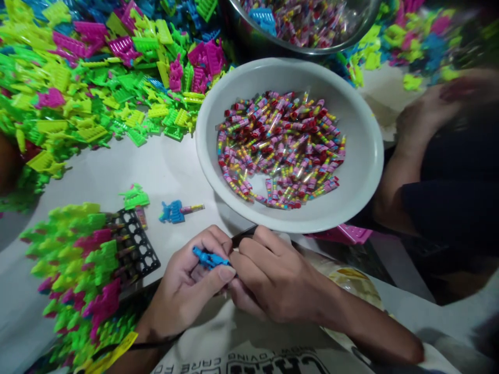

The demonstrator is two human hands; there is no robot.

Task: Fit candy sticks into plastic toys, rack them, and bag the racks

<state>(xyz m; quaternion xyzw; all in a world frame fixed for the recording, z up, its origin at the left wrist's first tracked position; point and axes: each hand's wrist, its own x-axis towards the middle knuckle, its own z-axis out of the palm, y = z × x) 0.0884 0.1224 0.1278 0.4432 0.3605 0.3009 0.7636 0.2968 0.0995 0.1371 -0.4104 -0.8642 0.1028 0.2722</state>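
Observation:
My left hand is closed round a small blue plastic toy, with the thumb along its lower edge. Against the toy's right end, my right hand has its fingers curled in; whatever they pinch is hidden behind the knuckles. Another blue toy lies on the white table just beyond, a striped candy tube sticking out of its right end. Past both hands stands a white basin holding many clear-wrapped tubes of coloured candy.
Green, yellow, pink and blue toys are heaped across the back left. A black perforated rack at left carries rows of toys; a green toy lies beside it. A metal bowl stands behind the basin. Another person's arm rests at right.

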